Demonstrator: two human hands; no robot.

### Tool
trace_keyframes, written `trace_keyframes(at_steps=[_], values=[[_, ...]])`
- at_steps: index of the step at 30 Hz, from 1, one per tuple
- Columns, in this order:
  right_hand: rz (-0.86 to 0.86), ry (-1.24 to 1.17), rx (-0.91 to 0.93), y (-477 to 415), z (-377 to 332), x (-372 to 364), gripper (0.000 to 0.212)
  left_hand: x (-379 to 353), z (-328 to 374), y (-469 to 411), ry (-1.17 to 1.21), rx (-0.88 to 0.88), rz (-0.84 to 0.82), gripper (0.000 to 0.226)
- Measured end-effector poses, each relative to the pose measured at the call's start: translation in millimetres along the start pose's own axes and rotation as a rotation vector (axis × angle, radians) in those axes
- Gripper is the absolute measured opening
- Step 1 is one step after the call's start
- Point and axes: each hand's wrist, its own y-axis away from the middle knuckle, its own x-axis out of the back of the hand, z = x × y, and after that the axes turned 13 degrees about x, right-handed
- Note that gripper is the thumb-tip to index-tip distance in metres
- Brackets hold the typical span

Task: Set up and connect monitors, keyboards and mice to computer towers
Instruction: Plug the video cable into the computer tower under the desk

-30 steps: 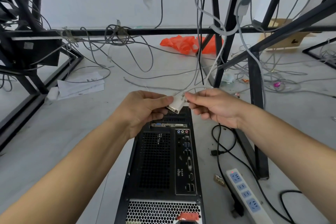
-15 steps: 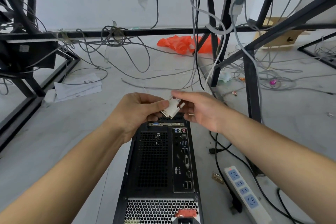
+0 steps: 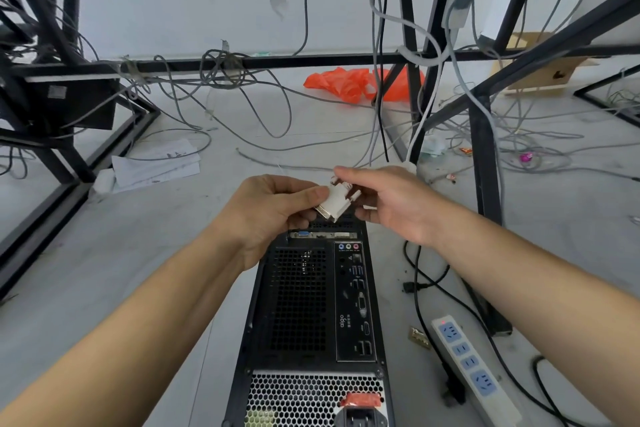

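A black computer tower (image 3: 298, 305) lies on its side on the grey floor, its rear port panel (image 3: 356, 302) facing up toward me. Above its far end my left hand (image 3: 273, 208) pinches a white monitor-cable connector (image 3: 336, 203), metal end pointing down toward the tower. My right hand (image 3: 388, 201) is beside it with its fingertips on the connector's back, where a thumbscrew sticks out. The white cable (image 3: 422, 114) runs up from there to the desk frame.
A white power strip (image 3: 467, 364) lies right of the tower with black cables (image 3: 426, 291) looping around it. Black metal desk frames (image 3: 485, 184) stand right, left and behind. Many grey cables, papers (image 3: 156, 166), an orange bag (image 3: 349, 83) and a cardboard box (image 3: 540, 69) litter the floor.
Both hands and the connector have shifted slightly left and down, closer over the tower's end. The connector has tilted, and the right fingers have moved to its back end.
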Motion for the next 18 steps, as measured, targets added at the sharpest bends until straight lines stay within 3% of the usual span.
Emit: trace_keyframes(at_steps=[4,9,15,18], values=[[-0.096,-0.187,-0.041,3,-5,20,0.03,5,-2,1,0.176,0.145,-0.024,0.017],[-0.038,-0.356,-0.032,4,3,32,0.015,4,2,3,0.283,0.303,-0.138,0.011],[0.0,-0.146,-0.061,1,0,31,0.021,-3,4,0,0.252,0.319,-0.183,0.02],[0.021,-0.21,-0.057,2,-1,31,0.023,-6,5,-3,0.28,0.321,-0.178,0.018]])
